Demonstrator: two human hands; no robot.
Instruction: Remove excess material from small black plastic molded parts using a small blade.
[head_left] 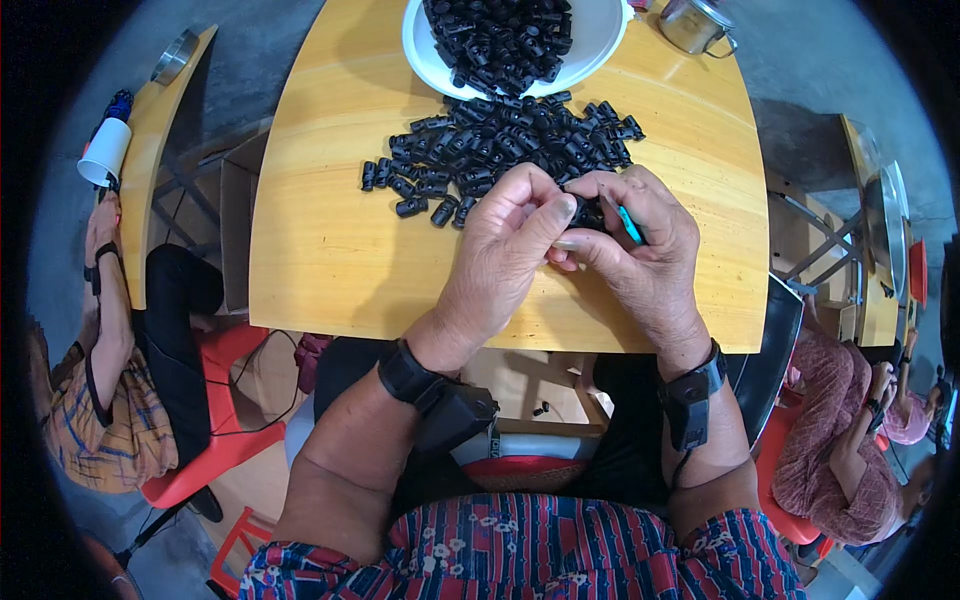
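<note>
Both of my hands meet over the near middle of the table. My left hand (pixel 510 245) is closed, its thumb and forefinger pinched at a small black plastic cord lock (pixel 590 211), which the fingers mostly hide. From the other side, my right hand (pixel 645 250) curls its thumb and forefinger around the same piece. A slim teal tool (pixel 630 224) is tucked in the right hand; its working end cannot be made out. Just beyond my fingers lies a loose pile of black cord locks (pixel 490 145).
A white basin (pixel 413 45) heaped with more cord locks stands at the far side of the wooden table (pixel 330 270). A metal mug (pixel 697 25) is at the far right. People sit at other tables on both sides; one arm reaches by a white cup (pixel 105 152).
</note>
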